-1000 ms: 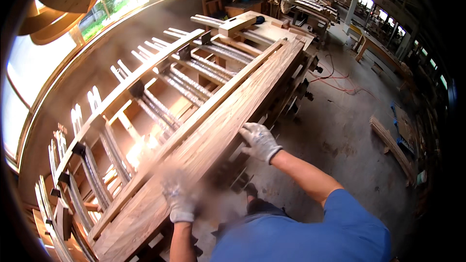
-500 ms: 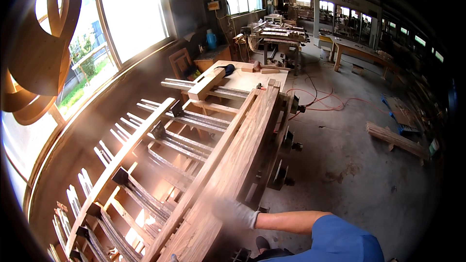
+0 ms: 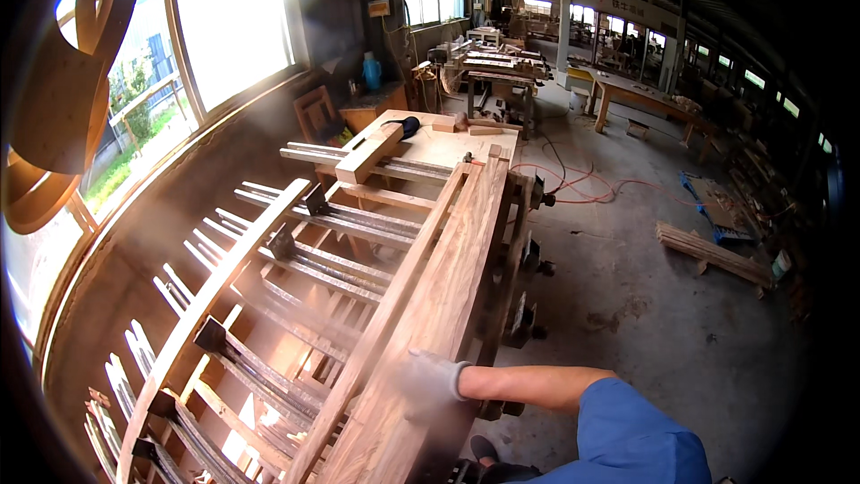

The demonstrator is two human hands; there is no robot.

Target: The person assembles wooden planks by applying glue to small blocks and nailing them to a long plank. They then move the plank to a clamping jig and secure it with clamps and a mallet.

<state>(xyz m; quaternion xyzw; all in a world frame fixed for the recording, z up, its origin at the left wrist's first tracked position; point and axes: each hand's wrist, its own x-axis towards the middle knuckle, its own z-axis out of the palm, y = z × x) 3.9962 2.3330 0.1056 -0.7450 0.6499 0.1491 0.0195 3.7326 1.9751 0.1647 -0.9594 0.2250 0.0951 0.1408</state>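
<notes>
My right hand (image 3: 428, 384), in a pale grey glove, lies on the near part of a long wide wooden board (image 3: 430, 323). The lens smear softens its outline, but the fingers look spread over the wood, gripping nothing. A narrower wooden strip (image 3: 381, 318) runs along the board's left side, close against it near the hand. Both lie across a row of metal bar clamps (image 3: 345, 271). My left hand is not in view.
Another long strip (image 3: 215, 287) crosses the clamp bars toward the window side, beside dark clamp jaws (image 3: 210, 334). Clamp screw ends (image 3: 521, 321) jut out on the right. A wood block (image 3: 369, 154) sits at the far end. A red hose (image 3: 587, 181) and stacked planks (image 3: 712, 253) lie on the floor.
The view has shifted slightly right. My right hand stays on the board, now less blurred. A small grey patch at the bottom edge earlier is gone from view.
</notes>
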